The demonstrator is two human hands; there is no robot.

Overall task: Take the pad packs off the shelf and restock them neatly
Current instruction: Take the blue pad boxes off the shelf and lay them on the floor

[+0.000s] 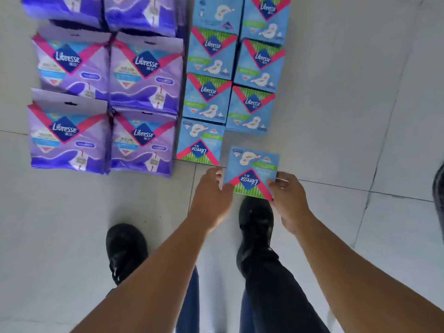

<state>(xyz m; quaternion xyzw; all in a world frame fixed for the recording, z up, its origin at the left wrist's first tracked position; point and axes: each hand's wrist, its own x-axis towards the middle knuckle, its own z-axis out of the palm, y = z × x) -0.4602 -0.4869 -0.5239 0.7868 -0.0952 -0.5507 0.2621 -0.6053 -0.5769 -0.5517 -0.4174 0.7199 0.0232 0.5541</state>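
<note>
A blue Libresse pad pack (252, 173) is held just above the tiled floor, its logo upside down to me. My left hand (211, 195) grips its left lower edge and my right hand (287, 195) pinches its right lower corner. Beyond it, several blue packs (207, 97) lie in two columns on the floor; the nearest one in the left column (200, 144) is also turned upside down. Left of them, several purple Libresse packs (69, 133) lie in two columns.
My two black shoes (126, 251) (255, 227) stand on the pale tiled floor (348, 116), the right one directly under the held pack. Bare floor stretches to the right of the blue columns. A dark object (439, 203) shows at the right edge.
</note>
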